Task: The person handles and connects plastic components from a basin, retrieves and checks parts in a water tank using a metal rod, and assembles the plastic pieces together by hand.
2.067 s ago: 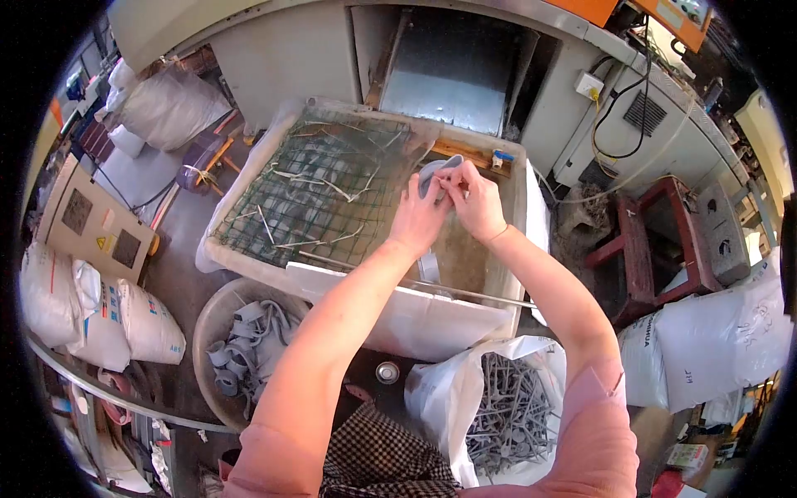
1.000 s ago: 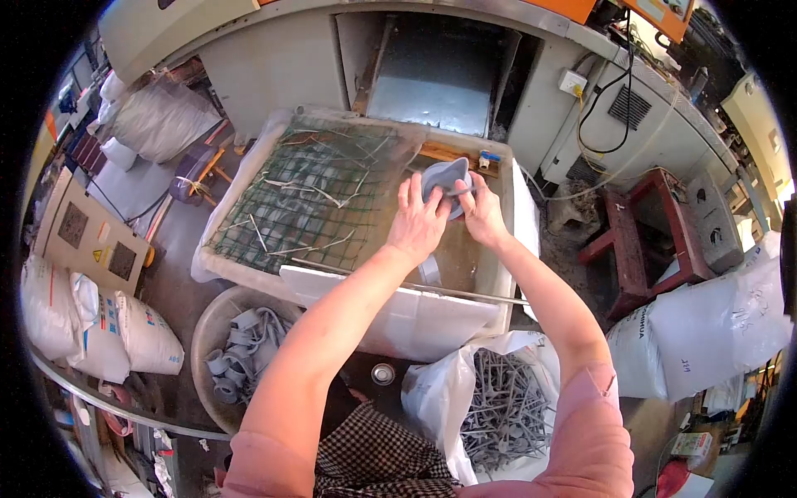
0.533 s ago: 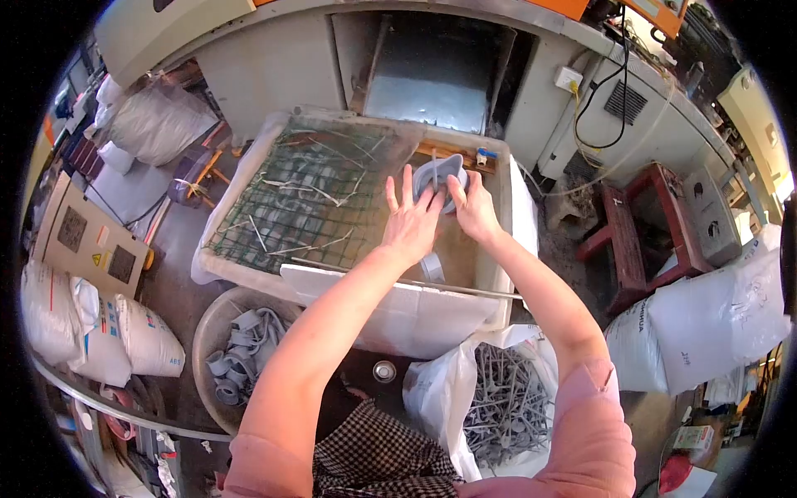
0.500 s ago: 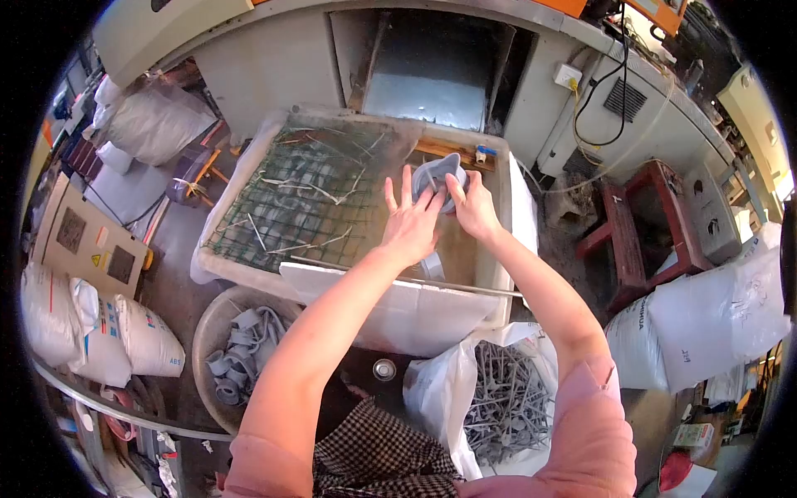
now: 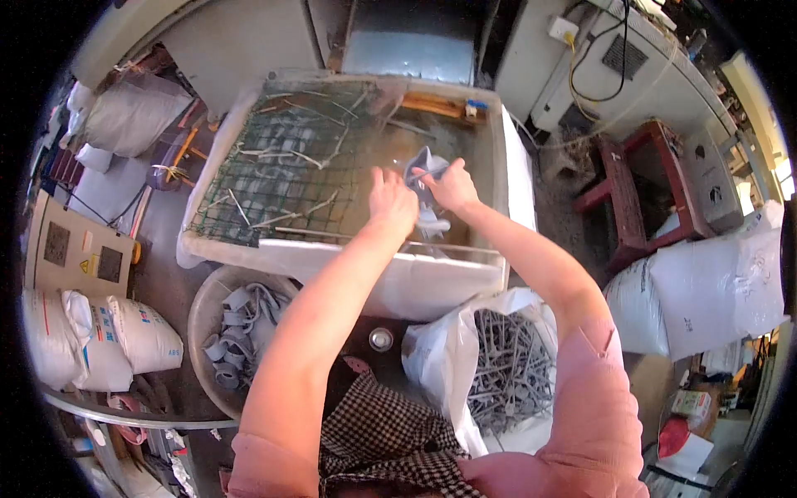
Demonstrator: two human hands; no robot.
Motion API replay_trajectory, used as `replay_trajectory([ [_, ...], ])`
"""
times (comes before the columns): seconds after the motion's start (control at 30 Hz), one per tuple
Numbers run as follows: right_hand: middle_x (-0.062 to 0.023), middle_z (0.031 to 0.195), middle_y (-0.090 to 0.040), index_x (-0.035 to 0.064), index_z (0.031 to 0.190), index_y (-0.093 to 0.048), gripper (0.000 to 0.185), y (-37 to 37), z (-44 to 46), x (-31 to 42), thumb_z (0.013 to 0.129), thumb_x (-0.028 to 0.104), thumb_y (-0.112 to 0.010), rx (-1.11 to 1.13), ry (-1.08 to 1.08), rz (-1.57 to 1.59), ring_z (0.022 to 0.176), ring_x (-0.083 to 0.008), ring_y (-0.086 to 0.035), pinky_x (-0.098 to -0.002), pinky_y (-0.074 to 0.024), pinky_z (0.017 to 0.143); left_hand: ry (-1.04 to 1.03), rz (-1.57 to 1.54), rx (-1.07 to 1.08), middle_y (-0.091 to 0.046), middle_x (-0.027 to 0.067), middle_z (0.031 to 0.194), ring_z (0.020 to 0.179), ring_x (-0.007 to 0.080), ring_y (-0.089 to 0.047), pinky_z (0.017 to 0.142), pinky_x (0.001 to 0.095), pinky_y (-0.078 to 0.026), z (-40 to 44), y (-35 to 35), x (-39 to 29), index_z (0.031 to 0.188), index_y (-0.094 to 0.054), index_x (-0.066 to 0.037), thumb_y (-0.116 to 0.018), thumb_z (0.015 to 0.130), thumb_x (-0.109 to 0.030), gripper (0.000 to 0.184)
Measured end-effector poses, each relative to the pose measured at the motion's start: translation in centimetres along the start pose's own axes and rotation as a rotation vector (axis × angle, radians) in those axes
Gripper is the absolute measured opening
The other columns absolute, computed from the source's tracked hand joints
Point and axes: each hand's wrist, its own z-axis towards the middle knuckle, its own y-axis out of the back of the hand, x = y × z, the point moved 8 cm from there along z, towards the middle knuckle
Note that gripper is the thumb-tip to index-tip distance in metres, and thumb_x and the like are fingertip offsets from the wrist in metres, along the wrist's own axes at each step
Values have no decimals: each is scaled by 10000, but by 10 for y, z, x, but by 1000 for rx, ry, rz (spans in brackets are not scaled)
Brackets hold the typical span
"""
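My right hand (image 5: 453, 187) grips a grey moulded plastic part (image 5: 429, 159) with a pointed rim, above the right side of a white water tub (image 5: 382, 274). Close beside the part, on its left, is my left hand (image 5: 393, 202). Its fingers are blurred and partly turned away, so I cannot tell whether they touch the part. Just below my hands, another grey plastic piece (image 5: 433, 225) lies in the murky water. Green netting (image 5: 274, 178) with thin pale plastic strips covers the tub's left half.
A round bin (image 5: 199, 332) of grey moulded parts stands front left. To its right are a small metal tin (image 5: 381, 339) and a white sack (image 5: 432, 353) of thin grey sprues. A machine chute (image 5: 407, 54) opens behind the tub; a red metal frame (image 5: 613, 195) stands right.
The view has shifted, so the tub sits higher in it. My left hand's spread fingers have drawn in and moved left, off the part's front. My right hand still grips the part.
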Motion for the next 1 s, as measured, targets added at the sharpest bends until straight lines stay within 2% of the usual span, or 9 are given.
replay_trajectory([
  [0.13,-325,1039,-592,-203,1214,-264,1096,-18,24,-38,696,690,-631,58,-123,56,974,-409,-609,-420,-517,813,90,-71,-117,-639,96,1022,1021,246,-537,915,456,-349,-3,7,16,996,-668,-42,-505,868,-162,240],
  [0.2,-320,1065,-587,-176,1295,-216,1124,-22,29,-54,706,691,-622,94,-114,75,978,-412,-606,-412,-517,823,59,-491,-429,-626,121,955,965,277,-548,860,425,-396,-21,38,19,987,-640,-19,-555,853,-152,207],
  [0.27,-310,1079,-585,-127,1350,-198,1112,-28,19,-52,719,692,-607,459,-27,42,965,-408,-607,-388,-522,824,-85,-753,-630,-605,138,900,917,307,-547,811,421,-433,-63,82,1,960,-612,-17,-592,833,-112,160],
  [0.4,-236,1057,-624,-33,1240,-468,727,-97,22,-217,715,401,-723,858,306,-659,975,-339,-614,-417,-501,817,-554,-1247,-478,-593,124,935,916,309,-551,838,402,-437,-159,113,-83,1035,-610,-32,-624,777,-86,264],
  [0.43,-211,1043,-635,10,1165,-567,565,-136,33,-307,722,316,-735,876,356,-734,958,-339,-620,-420,-490,818,-604,-1221,-412,-590,131,949,948,300,-545,854,413,-421,-180,108,-109,1056,-606,-33,-622,778,-110,289],
  [0.53,-245,1097,-600,59,1397,-279,830,-61,-46,-244,742,295,-731,960,173,-768,987,-365,-600,-445,-484,825,-719,-958,-259,-577,156,1039,1056,287,-516,903,438,-370,-219,77,-176,1104,-597,-46,-614,795,-187,340],
  [0.73,-229,1103,-597,107,1380,-323,576,-75,-54,-252,854,156,-552,877,348,-830,997,-359,-595,-445,-480,839,-721,-849,-348,-506,212,1211,1195,352,-438,941,484,-329,-232,92,-168,1178,-567,-76,-616,809,-226,401],
  [0.93,-134,1036,-631,267,1284,-480,406,74,-76,-126,889,180,-516,508,394,-548,963,-312,-599,-411,-480,841,81,-419,-633,-514,191,1205,1226,348,-403,1014,523,-265,-170,87,-7,1233,-524,-72,-658,784,-424,585],
  [1.0,-109,973,-642,261,1242,-541,381,122,-97,-116,867,199,-557,412,466,-484,927,-298,-605,-397,-484,836,66,-461,-463,-532,167,1172,1196,320,-429,1022,526,-253,-162,36,11,1223,-527,-69,-645,807,-406,549],
])
